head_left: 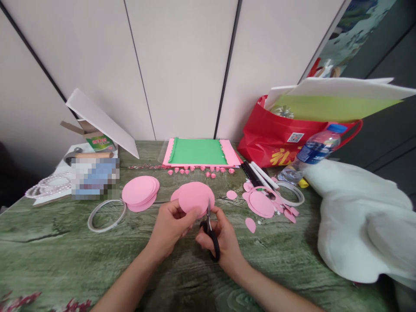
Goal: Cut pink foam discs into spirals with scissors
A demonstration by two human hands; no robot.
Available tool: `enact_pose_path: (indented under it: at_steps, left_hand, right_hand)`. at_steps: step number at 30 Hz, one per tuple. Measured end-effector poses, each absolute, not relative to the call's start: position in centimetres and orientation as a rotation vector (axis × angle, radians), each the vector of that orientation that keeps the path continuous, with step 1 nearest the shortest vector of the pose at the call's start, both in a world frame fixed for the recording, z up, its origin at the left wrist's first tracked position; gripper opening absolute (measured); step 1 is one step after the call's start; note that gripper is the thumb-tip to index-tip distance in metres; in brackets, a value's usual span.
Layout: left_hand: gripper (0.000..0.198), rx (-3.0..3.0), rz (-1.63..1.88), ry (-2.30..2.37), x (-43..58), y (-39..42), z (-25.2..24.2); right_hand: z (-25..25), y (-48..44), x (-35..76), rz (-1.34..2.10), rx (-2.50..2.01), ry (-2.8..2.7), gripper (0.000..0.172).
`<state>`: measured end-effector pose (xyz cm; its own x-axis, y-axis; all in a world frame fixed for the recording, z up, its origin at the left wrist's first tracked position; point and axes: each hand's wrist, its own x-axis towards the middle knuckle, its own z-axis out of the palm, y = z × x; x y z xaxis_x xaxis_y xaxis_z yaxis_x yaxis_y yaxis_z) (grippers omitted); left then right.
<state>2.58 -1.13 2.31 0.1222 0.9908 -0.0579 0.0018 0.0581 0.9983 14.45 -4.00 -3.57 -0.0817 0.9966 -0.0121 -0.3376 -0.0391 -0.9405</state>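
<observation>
A pink paper circle (196, 197) is pinched between the thumb and fingers of my left hand (171, 223), raised over the table. My right hand (219, 238) grips black-handled scissors (213, 242), fingers in the loops. Their blades point away from me and lie against the circle's right edge; I cannot tell how far they are parted. Another pink paper piece shows partly behind the held circle. Left of my hands lies a stack of pink circles (139, 191). On the right are pink paper rings and offcuts (261, 203), with small loose pieces (250, 225) nearby.
Small rolled pink paper pieces (208, 174) line up before green and pink sheets (198, 151). Tape rolls (107, 215) lie at both sides. Pens (260, 175), a water bottle (308, 151), a red bag (269, 134) and a white plush item (360, 216) crowd the right.
</observation>
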Motion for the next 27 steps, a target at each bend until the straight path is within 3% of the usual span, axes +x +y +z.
enact_pose_path:
  at_steps: [6, 17, 27]
  left_hand:
    - [0.02, 1.236, 1.099, 1.093, 2.39, -1.03, 2.2]
    - [0.029, 1.175, 1.058, 1.049, 2.7, -1.18, 2.02]
    - [0.024, 1.205, 1.022, 1.099, 2.87, -1.36, 2.01]
  right_hand:
    - [-2.76, -4.12, 14.47, 1.423, -0.988, -1.003, 0.046]
    - [-3.35, -4.31, 14.08, 1.465, -0.903, -1.021, 0.055]
    - [-2.79, -4.03, 14.28, 1.485, -0.693, -0.993, 0.055]
